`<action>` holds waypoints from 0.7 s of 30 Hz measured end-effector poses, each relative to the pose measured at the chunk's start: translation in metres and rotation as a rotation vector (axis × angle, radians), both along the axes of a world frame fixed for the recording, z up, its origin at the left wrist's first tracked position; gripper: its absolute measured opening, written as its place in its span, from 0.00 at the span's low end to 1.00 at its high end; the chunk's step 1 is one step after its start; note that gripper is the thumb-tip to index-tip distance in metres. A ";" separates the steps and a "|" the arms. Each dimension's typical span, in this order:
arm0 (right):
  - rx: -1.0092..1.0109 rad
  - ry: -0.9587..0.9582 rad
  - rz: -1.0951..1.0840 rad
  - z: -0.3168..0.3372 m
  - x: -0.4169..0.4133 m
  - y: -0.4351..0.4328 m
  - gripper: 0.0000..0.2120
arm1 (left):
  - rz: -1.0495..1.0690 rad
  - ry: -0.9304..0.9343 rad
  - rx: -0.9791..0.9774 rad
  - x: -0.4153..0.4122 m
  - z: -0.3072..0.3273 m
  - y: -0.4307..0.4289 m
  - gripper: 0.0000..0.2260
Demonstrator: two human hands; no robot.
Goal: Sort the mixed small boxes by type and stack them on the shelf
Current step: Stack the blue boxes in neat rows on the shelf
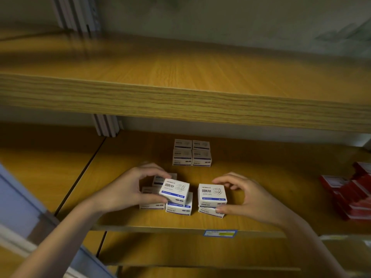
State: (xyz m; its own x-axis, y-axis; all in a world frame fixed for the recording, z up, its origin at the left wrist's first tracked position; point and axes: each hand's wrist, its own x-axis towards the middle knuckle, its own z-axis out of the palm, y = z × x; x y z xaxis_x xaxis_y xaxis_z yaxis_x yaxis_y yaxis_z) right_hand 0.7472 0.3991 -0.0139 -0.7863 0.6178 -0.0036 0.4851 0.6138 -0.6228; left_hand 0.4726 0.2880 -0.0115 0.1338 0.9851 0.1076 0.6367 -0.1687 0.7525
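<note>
Left hand (128,189): fingers (158,174) curled over the far edge of a tilted box (174,190), thumb along its near edge; full grip on this one box. Right hand (249,195): fingers (224,180) arched round the far side of a two-box stack (212,197), thumb pressed on the near corner of the lower box; loose hold round the stack.

Tilted box: white, top face printed "回形针" beside a paper-clip drawing, small "PAPER CLIPS" line beneath, blue band along the near edge, number on the band too small to read. Printed face up and toward the camera; long axis left to right, right end turned slightly toward the shelf front. Same print on the top box of the stack; long axis parallel to the shelf front, text upright to the viewer.

Reference point: blue label (220,233) on the front edge of the shelf (271,177); print on it blurred. Stack directly behind the label. Tilted box behind and left of the label, over a cluster of white boxes (178,207). Rear block (191,153) of like white boxes, two across, farther behind the label and well apart from the stack. Red boxes (353,197) far right of the label. Upper shelf board (180,97) above the label.
</note>
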 end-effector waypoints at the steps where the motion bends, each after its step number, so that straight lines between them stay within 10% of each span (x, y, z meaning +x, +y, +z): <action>1: 0.001 0.000 -0.003 -0.001 0.000 -0.001 0.26 | 0.004 0.012 0.005 0.000 -0.001 0.001 0.20; 21: 0.012 0.196 -0.188 -0.008 -0.011 0.022 0.21 | 0.219 0.082 -0.052 0.014 -0.014 0.067 0.20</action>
